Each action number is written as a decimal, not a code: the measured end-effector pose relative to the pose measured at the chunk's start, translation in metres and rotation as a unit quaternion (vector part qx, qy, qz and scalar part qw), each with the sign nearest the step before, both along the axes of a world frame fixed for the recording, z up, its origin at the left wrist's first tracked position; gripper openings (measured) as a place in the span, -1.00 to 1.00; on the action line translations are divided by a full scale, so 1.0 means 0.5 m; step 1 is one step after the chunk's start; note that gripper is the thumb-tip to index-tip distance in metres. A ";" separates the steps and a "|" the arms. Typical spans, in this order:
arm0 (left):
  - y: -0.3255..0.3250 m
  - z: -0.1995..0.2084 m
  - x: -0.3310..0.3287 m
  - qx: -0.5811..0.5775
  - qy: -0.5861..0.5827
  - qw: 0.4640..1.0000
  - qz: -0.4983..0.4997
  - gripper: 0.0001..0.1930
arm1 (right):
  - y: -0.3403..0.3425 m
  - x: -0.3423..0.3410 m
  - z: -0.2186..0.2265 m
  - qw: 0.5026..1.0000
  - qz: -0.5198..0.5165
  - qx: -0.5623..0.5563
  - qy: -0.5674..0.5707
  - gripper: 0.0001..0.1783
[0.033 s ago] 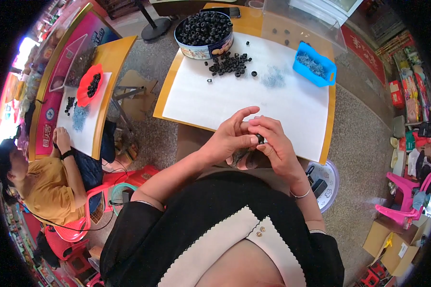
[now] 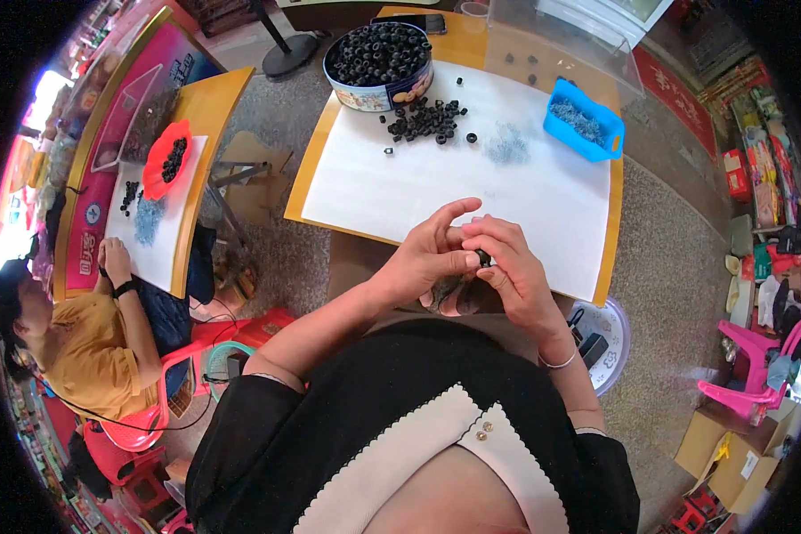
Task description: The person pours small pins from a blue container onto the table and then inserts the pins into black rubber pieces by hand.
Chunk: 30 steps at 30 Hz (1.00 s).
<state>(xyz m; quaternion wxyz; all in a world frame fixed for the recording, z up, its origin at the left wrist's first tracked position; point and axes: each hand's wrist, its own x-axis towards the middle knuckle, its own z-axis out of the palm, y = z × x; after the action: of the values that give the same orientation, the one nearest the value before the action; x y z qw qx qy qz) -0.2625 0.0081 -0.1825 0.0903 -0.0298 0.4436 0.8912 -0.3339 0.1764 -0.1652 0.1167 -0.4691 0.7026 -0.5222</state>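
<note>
Over the near edge of the white-covered table (image 2: pixel 374 187), my two hands meet at a small round black part (image 2: pixel 483 258). My right hand (image 2: pixel 514 271) pinches it between thumb and fingers. The thumb of my left hand (image 2: pixel 432 254) presses against its left side, with the left index finger raised and bent. The fingers hide most of the part. Ahead on the white sheet lie a pile of similar black parts (image 2: pixel 425 122) and a patch of fine bluish pieces (image 2: pixel 507 144), too small to make out.
A round tin (image 2: pixel 374 96) heaped with black parts stands at the far left of the table. On the right is a blue plastic basket (image 2: pixel 583 147) of bluish pieces. A person in a yellow shirt (image 2: pixel 98 343) sits at a left-hand table with a red tray (image 2: pixel 156 169). A basin (image 2: pixel 612 343) sits low right.
</note>
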 end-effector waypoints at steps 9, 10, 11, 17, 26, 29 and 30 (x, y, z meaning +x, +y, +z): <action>0.033 -0.002 -0.003 0.173 -0.056 0.983 0.025 -0.25 | -0.010 0.017 -0.018 0.993 -0.086 -0.048 0.063 -0.71; 0.034 -0.005 -0.005 0.172 -0.051 0.983 0.027 -0.26 | -0.009 0.018 -0.019 0.992 -0.089 -0.048 0.070 -0.71; 0.033 -0.004 -0.006 0.172 -0.051 0.983 0.027 -0.26 | -0.008 0.018 -0.019 0.992 -0.091 -0.049 0.078 -0.71; 0.015 -0.001 -0.007 0.134 -0.059 0.989 -0.032 -0.26 | 0.006 0.008 -0.015 0.999 -0.046 -0.008 0.021 -0.69; 0.010 -0.048 -0.011 0.157 -0.029 0.987 -0.022 -0.20 | -0.004 0.001 0.011 0.998 0.005 0.027 0.052 -0.68; 0.016 -0.049 -0.008 0.171 -0.024 0.985 -0.015 -0.18 | -0.004 0.003 0.004 0.998 -0.008 0.018 0.056 -0.69; 0.019 -0.046 -0.008 0.173 -0.028 0.984 -0.016 -0.18 | -0.004 0.003 0.001 0.998 -0.008 0.018 0.056 -0.69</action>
<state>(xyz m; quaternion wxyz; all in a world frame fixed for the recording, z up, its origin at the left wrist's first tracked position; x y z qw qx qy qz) -0.2666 0.0176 -0.2057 0.1210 -0.0319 0.2805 0.9517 -0.3325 0.1742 -0.1648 0.0813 -0.4896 0.7213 -0.4831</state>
